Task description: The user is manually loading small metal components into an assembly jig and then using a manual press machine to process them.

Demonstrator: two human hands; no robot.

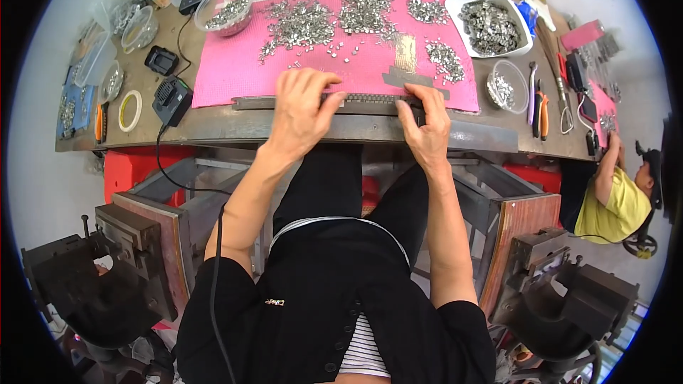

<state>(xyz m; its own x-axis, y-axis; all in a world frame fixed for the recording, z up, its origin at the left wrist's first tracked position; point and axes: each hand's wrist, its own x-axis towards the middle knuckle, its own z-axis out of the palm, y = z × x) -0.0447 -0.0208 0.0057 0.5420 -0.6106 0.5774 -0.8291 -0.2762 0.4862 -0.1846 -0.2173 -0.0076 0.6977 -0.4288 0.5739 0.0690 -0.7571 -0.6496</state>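
Observation:
A long, narrow metal bar (370,99) with a row of small slots or pieces lies along the near edge of the pink mat. My left hand (302,108) is curled over its left part, thumb on the near side and fingers beyond it. At its right end my right hand (428,124) closes round it, thumb and forefinger close together by a dark part. Behind the right hand lies a flat grey metal plate (400,78). Loose small metal pieces (302,25) are heaped beyond my hands. My fingers hide parts of the bar.
Clear plastic tubs (226,11) of metal pieces line the mat's far side. A white tray (526,41) of parts stands right, near a round tub (506,87) and pliers (542,114). A charger (173,99) and tape roll (130,111) lie left. Someone in a yellow top (612,206) works far right.

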